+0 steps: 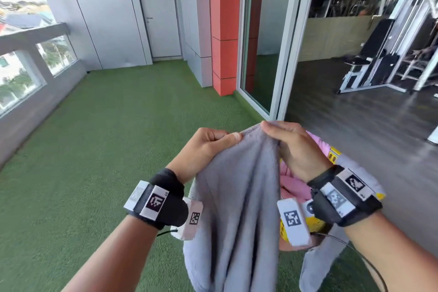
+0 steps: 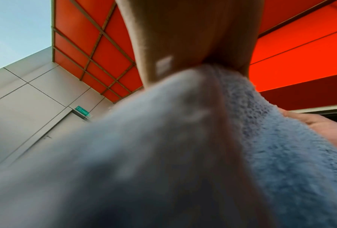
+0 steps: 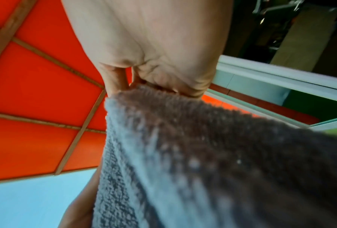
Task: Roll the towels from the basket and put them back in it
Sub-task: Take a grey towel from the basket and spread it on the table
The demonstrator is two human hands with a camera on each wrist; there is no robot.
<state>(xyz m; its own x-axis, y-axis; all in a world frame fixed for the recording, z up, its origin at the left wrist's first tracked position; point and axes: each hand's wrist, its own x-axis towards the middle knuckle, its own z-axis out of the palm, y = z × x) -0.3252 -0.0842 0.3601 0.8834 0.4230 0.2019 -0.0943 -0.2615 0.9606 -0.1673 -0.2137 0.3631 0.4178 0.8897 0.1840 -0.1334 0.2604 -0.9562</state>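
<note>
Head view: left hand (image 1: 208,147) and right hand (image 1: 291,147) pinched the towel's (image 1: 237,208) top edge at lower centre, probably to spread it for rolling.

Counts: towels, hands, wrist units

One grey towel (image 1: 239,197) is held up; one pink towel (image 1: 294,185) is seen behind; two hands, left hand (image 1: 208,147) and right hand (image 1: 296,147); two wrist bands are counted.

Towel (image 1: 239,208) lower end cut off by frame edge. Basket below right hand (image 1: 294,147) mostly hidden. Towel blurred near both wrists.
</note>
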